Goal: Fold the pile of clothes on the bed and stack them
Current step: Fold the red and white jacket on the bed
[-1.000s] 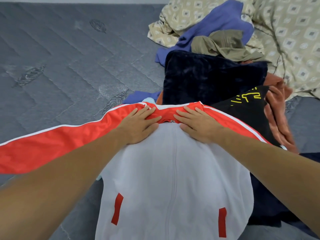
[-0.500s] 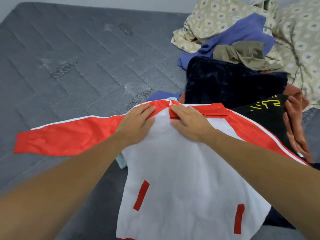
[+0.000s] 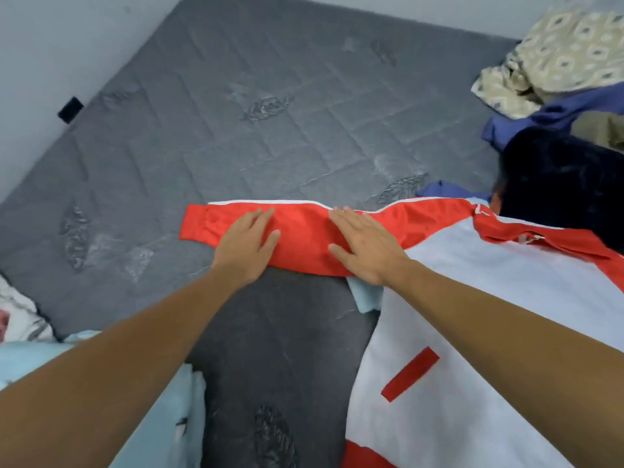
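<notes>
Your left hand (image 3: 248,243) and right hand (image 3: 366,246) both lie flat, palms down, on the red sleeve (image 3: 304,238) of the white-and-red zip jacket (image 3: 489,298), fingers straight and a little spread, pinching nothing. The sleeve stretches out leftward across the grey quilted mattress (image 3: 253,123), its cuff end just beyond your left fingers and its white-piped top edge running level. The jacket's white body lies to the right, partly draped over the unfolded clothes pile (image 3: 557,170), where a dark navy garment touches the red shoulder. Behind that sit a blue-violet garment (image 3: 557,114) and a beige diamond-patterned sheet (image 3: 557,59) at the far right corner. A pale blue cloth scrap (image 3: 363,295) pokes out from under the sleeve below your right wrist. Wide bare mattress lies ahead and to the left, up to the grey wall (image 3: 50,62); a light blue fabric (image 3: 162,400) hangs along the near edge under your left forearm.
</notes>
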A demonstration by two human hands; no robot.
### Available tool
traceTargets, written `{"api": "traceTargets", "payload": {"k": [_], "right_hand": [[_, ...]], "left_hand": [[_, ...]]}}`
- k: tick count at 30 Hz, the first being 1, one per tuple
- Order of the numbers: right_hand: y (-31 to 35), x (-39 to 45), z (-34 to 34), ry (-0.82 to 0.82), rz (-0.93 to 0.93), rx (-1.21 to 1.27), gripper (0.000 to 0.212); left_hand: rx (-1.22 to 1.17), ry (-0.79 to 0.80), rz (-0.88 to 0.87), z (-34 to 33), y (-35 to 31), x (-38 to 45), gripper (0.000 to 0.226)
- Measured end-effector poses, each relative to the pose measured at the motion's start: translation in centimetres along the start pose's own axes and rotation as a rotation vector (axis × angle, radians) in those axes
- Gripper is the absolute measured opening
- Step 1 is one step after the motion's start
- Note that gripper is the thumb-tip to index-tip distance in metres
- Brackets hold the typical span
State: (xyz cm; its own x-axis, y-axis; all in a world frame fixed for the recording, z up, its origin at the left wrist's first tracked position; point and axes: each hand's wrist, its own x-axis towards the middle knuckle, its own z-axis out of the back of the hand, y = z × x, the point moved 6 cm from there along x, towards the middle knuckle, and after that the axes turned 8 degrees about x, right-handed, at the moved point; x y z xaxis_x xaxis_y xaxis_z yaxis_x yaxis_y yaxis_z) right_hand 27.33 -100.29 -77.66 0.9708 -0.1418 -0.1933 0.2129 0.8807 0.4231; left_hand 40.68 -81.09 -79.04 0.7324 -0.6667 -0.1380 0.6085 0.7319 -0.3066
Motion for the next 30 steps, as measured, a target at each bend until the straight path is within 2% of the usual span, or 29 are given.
{"api": "traceTargets", "payload": {"k": [5,8,12,14,16,19,20,23,25,26,28,30], "right_hand": [[5.1,5.1,-5.5,0.075,0.01,-0.02,0.072],[7.4,7.8,-8.2,0.106,0.022,-0.019,0.073],[10.9,11.4,-10.9,0.131,0.028,0.026,0.073],[12.3,12.9,-11.6,0.114,0.031,0.079,0.073],[13.3,14.0,-11.9,0.085,-0.019,0.231,0.073],[14.3,14.9,-12.2,0.038,-0.243,0.785,0.072],[14.9,15.3,-12.2,0.022,-0.294,0.992,0.071],[16.3,15.9,-12.3,-0.029,-0.389,1.398,0.056],[16.3,15.6,-12.1,-0.092,-0.451,1.502,0.031],[16.1,15.2,-11.8,-0.136,-0.48,1.506,0.021],[15.3,14.4,-11.2,-0.241,-0.539,1.484,0.02],[14.1,13.6,-10.1,-0.333,-0.568,1.454,0.021]], "left_hand": [[-0.009,0.033,0.253,-1.6,9.7,-0.7,0.064],[-0.031,-0.048,0.32,-2.1,12.7,-0.3,0.072],[-0.157,-0.168,0.581,-1.7,16.5,0.4,0.083],[-0.276,-0.182,0.687,-1.6,18.1,1.1,0.084],[-0.527,-0.164,0.725,-1.7,18.9,1.7,0.072],[-0.735,-0.177,0.595,-1.1,17.6,2.1,0.031],[-0.765,-0.187,0.528,-0.8,16.8,2.0,0.025],[-0.805,-0.179,0.338,-0.1,13.9,1.7,0.036],[-0.729,-0.162,0.217,-0.3,12.5,1.2,0.043],[-0.638,-0.162,0.162,-0.4,11.9,0.9,0.038],[-0.49,-0.16,0.087,-0.5,10.9,0.2,0.032],[-0.473,-0.166,0.032,-0.3,10.0,-0.4,0.045]]}}
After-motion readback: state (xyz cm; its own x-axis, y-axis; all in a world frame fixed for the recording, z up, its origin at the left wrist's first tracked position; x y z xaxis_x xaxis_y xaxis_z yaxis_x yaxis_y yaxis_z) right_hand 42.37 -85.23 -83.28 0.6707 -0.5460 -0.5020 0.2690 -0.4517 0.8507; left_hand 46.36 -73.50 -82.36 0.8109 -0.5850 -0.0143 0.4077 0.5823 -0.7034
